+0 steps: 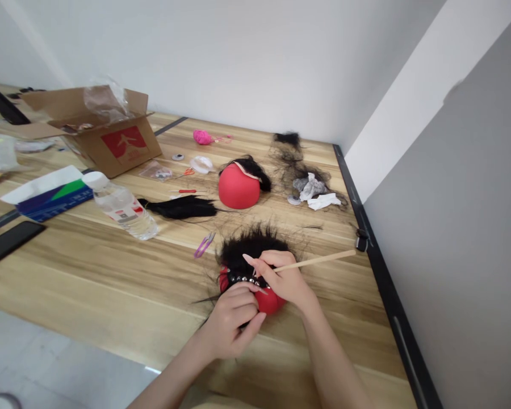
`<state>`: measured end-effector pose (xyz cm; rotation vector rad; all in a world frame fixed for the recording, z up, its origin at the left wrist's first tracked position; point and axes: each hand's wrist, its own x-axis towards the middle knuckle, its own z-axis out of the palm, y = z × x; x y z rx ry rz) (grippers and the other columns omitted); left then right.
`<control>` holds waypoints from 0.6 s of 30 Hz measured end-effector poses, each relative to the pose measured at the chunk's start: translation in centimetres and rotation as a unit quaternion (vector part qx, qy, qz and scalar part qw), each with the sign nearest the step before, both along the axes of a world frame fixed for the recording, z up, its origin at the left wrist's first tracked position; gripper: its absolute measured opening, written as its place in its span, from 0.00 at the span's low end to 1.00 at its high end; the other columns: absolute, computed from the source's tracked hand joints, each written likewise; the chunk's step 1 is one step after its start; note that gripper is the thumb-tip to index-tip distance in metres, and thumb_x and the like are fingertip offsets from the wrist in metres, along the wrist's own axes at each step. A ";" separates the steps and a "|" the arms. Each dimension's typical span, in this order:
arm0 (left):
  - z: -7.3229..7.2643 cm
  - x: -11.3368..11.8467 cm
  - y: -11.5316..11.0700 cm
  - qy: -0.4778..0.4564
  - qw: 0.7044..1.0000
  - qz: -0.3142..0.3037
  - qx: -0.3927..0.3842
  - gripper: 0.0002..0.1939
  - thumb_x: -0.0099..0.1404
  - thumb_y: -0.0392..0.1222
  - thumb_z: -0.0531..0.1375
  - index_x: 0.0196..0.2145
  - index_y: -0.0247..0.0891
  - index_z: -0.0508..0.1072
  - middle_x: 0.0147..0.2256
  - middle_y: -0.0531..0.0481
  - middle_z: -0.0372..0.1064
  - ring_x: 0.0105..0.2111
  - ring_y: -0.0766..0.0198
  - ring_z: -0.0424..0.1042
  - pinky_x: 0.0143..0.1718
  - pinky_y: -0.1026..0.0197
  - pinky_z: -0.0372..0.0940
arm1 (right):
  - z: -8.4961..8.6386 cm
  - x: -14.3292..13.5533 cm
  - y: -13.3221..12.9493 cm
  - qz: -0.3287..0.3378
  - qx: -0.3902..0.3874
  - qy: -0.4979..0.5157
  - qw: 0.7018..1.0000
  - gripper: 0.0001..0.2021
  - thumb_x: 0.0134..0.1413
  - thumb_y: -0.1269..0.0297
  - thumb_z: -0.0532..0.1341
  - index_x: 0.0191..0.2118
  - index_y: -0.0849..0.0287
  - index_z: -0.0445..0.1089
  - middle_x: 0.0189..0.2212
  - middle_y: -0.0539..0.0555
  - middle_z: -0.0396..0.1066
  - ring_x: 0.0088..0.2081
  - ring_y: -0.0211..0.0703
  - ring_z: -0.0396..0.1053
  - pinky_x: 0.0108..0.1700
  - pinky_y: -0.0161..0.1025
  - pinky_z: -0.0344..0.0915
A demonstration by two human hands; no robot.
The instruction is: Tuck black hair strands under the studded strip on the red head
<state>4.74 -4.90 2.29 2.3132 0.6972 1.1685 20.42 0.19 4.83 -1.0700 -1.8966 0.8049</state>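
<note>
The red form (270, 301) under my hands sits toward the desk's (132, 284) near edge, nearer its right edge than its left. Black hair (255, 241) stands up on its far side, with round-headed pins (244, 279) in a row across it. My left hand (234, 315) curls against the form, forefinger and thumb apart; I can't tell how firmly it presses. My right hand (287, 275) has a thin wooden stick (327, 258) pinched like a pen, its tip hidden by my fingers.

If the form rolled under a light left hand, the tip could slip and prick my forefinger, which is close by. Loose strands could snag on the pins and tangle. Purple snips (204, 245) lie just left. Beyond, toward the far edge, is a second red form (238, 187); the bottle (125, 210) is farther left, where a careless elbow might knock it.
</note>
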 end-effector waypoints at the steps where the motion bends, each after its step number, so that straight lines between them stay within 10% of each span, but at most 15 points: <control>1: 0.0 0.0 0.0 0.001 1.000 -0.001 0.000 0.13 0.64 0.29 0.51 0.22 0.36 0.62 0.22 0.53 0.61 0.27 0.67 0.62 0.45 0.56 0.67 | 0.0 0.0 0.0 0.001 0.000 0.004 1.000 0.22 0.62 0.58 0.56 0.18 0.61 0.66 0.17 0.49 0.65 0.22 0.34 0.62 0.28 0.34 0.57; 18: -0.1 -0.1 0.0 0.007 1.000 -0.001 -0.005 0.13 0.64 0.30 0.51 0.22 0.36 0.62 0.21 0.53 0.61 0.28 0.67 0.63 0.45 0.56 0.67 | 0.0 0.1 0.0 -0.005 -0.002 0.031 0.999 0.22 0.63 0.59 0.54 0.19 0.60 0.64 0.17 0.49 0.66 0.22 0.35 0.63 0.28 0.34 0.58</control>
